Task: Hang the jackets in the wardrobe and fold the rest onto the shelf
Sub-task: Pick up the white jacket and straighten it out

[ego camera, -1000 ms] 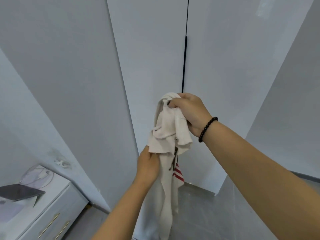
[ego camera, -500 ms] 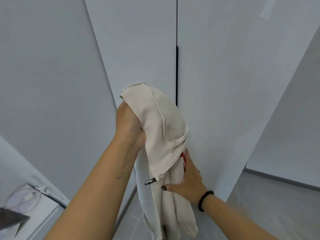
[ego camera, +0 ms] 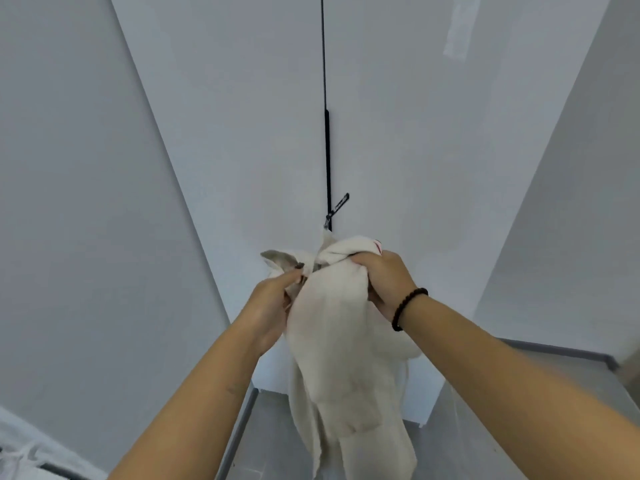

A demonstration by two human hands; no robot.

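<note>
Both hands are gripping a cream garment (ego camera: 341,327) in front of the closed wardrobe doors (ego camera: 242,116), just below the lower end of the black handle strip (ego camera: 327,161) that runs along the seam between them. The left hand (ego camera: 268,308) is pinching a fold at the garment's upper left, fingers (ego camera: 294,273) curled round the cloth with a grey-lined flap sticking up past them. The right hand (ego camera: 384,282) is clenching a bunched wad at the upper right, fingers wrapped tight into the fabric; a dark bead bracelet (ego camera: 407,308) is sitting on that wrist. A small black tag (ego camera: 340,204) on a cord is standing up from the bunched top, pointing up and to the right across the handle strip. A trace of red is showing at the top edge beside the right hand. The garment's long axis is running vertically: gathered top at the hands, the rest hanging straight down toward the grey floor (ego camera: 270,441), loose ends dangling apart from the doors. Which part of the garment is uppermost cannot be told.
</note>
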